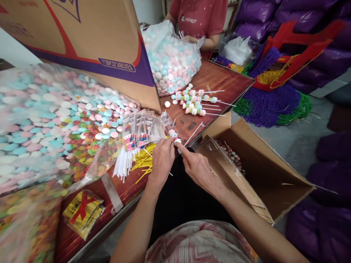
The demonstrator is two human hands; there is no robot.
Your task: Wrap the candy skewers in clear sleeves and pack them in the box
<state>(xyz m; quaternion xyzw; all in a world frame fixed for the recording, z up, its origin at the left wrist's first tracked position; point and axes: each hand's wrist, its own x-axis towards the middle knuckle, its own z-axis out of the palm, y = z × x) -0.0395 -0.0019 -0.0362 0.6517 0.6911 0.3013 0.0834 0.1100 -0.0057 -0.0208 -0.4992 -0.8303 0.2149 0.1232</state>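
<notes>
My left hand (162,160) and my right hand (197,168) meet at the table's near edge, both pinched on a candy skewer in a clear wrapper (173,134); its white stick (194,133) points up and right. Just left of my hands lie a bundle of white sticks (124,163), yellow twist ties (144,160) and a stack of printed clear wrappers (139,132). Several finished candy skewers (193,102) lie farther out on the wooden table (219,82).
A big bag of pastel candy discs (52,120) and coloured rings fills the left. A cardboard box flap (90,40) leans overhead. Another bag of candy (171,62) stands before a person in a red shirt (199,18). An open carton (263,171) sits right.
</notes>
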